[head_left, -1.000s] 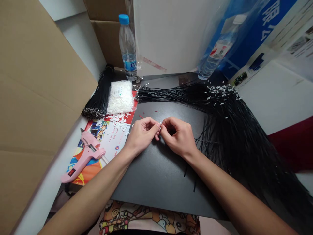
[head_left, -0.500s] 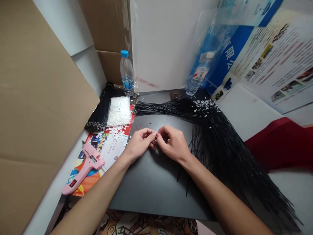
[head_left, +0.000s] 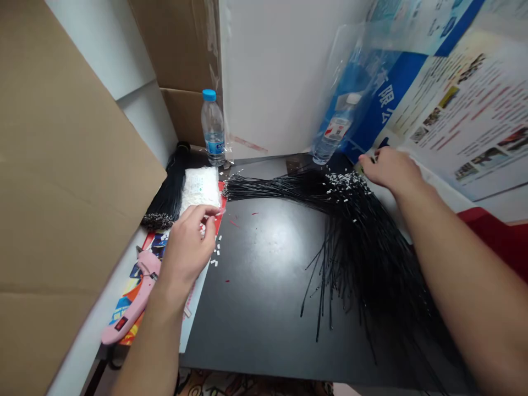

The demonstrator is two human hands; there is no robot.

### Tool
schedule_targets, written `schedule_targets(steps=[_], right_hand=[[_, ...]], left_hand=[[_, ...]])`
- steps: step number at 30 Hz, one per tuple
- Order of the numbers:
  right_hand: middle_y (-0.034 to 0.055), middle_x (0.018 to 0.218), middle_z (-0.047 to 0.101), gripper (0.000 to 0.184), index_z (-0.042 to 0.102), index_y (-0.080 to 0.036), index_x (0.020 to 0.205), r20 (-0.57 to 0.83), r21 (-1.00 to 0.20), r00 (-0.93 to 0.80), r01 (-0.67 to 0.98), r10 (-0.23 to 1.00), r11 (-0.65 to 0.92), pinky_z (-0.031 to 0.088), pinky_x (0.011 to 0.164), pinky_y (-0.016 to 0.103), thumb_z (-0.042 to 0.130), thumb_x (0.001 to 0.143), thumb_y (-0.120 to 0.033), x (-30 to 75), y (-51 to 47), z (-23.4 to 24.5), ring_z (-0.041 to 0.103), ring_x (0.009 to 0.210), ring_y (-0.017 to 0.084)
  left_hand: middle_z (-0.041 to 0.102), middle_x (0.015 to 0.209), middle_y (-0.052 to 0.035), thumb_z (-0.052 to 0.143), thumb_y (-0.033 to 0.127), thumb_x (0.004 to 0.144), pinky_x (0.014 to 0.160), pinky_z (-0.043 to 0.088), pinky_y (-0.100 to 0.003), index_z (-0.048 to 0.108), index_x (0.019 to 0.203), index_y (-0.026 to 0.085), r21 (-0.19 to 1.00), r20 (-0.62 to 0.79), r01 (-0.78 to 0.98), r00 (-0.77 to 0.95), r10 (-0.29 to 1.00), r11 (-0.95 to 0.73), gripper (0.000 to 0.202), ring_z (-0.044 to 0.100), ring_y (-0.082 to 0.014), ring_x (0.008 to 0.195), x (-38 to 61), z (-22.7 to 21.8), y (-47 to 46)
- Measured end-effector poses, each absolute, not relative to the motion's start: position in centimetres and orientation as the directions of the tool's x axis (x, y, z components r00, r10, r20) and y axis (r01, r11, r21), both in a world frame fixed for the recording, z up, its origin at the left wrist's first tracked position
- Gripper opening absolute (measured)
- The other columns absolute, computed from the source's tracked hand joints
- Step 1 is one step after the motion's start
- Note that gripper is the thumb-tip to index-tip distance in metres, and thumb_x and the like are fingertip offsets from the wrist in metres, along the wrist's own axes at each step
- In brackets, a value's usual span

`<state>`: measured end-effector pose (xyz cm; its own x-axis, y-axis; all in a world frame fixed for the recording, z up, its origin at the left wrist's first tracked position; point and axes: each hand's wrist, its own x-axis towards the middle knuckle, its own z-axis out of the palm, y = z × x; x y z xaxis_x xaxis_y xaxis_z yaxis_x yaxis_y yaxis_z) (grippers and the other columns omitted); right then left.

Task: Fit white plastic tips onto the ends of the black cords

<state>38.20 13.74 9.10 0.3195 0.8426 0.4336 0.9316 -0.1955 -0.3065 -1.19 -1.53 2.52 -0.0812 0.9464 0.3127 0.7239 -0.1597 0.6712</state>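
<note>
My left hand (head_left: 187, 245) hangs with curled fingers over the red printed booklet (head_left: 152, 242), just below a clear bag of small white pieces (head_left: 201, 187). Loose white pieces (head_left: 215, 254) lie beside those fingers. My right hand (head_left: 390, 169) reaches to the far right, past a large bundle of thin black cords (head_left: 363, 258). Its fingertips are close to white pieces (head_left: 346, 183) on the cord ends, and whatever they may pinch is hidden. A shorter black cord bundle (head_left: 169, 192) lies left of the bag.
The cords spread over a black board (head_left: 256, 313). A pink glue gun (head_left: 132, 300) lies on the booklet. A water bottle (head_left: 213, 129) stands at the back, and another (head_left: 332, 137) sits inside a plastic bag. A cardboard sheet (head_left: 61, 192) walls the left side, and a printed poster (head_left: 457, 115) rises on the right.
My hands were together over the black board, pinching something small. My left hand has moved left to the booklet and bag, and my right has moved to the far right.
</note>
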Motion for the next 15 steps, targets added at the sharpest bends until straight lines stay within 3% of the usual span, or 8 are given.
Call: schedule_targets(steps=[4, 6, 11, 15], right_hand=[[0.0075, 0.072, 0.056, 0.013, 0.060, -0.020, 0.077, 0.488, -0.165, 0.078, 0.986, 0.869, 0.005, 0.033, 0.064, 0.035, 0.066, 0.085, -0.028, 34.3, 11.3, 5.7, 0.053, 0.069, 0.020], [0.0121, 0.084, 0.065, 0.012, 0.066, -0.018, 0.083, 0.444, -0.131, -0.071, 0.981, 0.893, 0.143, 0.033, 0.064, 0.035, 0.064, 0.088, -0.029, 30.9, 9.9, 4.6, 0.056, 0.075, 0.021], [0.0084, 0.101, 0.072, 0.013, 0.069, -0.019, 0.096, 0.299, -0.123, -0.430, 0.868, 0.852, 0.482, 0.040, 0.069, 0.031, 0.058, 0.092, -0.025, 23.3, 9.0, 2.9, 0.059, 0.094, 0.022], [0.0078, 0.107, 0.071, 0.017, 0.068, -0.019, 0.103, 0.195, -0.129, -0.563, 0.797, 0.803, 0.590, 0.040, 0.068, 0.030, 0.053, 0.095, -0.021, 19.1, 9.8, 2.2, 0.058, 0.100, 0.022]], left_hand=[[0.069, 0.105, -0.0096, 0.046, 0.018, 0.091, 0.080, 0.047, -0.038, 0.067, 0.098, 0.020, 0.513, 0.212, 0.856, -0.051, 0.976, -0.066, 0.022, 0.065, -0.0241, 0.088, -2.8, 1.8, -1.7], [0.069, 0.100, -0.0088, 0.050, 0.024, 0.091, 0.078, 0.046, -0.037, 0.067, 0.095, 0.020, 0.467, 0.148, 0.883, -0.017, 0.989, -0.055, 0.018, 0.064, -0.0248, 0.088, -3.0, 1.5, -1.7], [0.068, 0.093, -0.0075, 0.057, 0.030, 0.089, 0.073, 0.044, -0.035, 0.065, 0.085, 0.021, 0.426, 0.033, 0.901, 0.071, 0.997, -0.078, 0.013, 0.063, -0.0248, 0.085, -2.4, 0.7, -1.3], [0.065, 0.092, -0.0071, 0.051, 0.023, 0.091, 0.074, 0.044, -0.035, 0.062, 0.083, 0.020, 0.434, 0.031, 0.896, 0.094, 0.995, -0.098, 0.013, 0.062, -0.0234, 0.085, -2.1, 0.3, -1.2]])
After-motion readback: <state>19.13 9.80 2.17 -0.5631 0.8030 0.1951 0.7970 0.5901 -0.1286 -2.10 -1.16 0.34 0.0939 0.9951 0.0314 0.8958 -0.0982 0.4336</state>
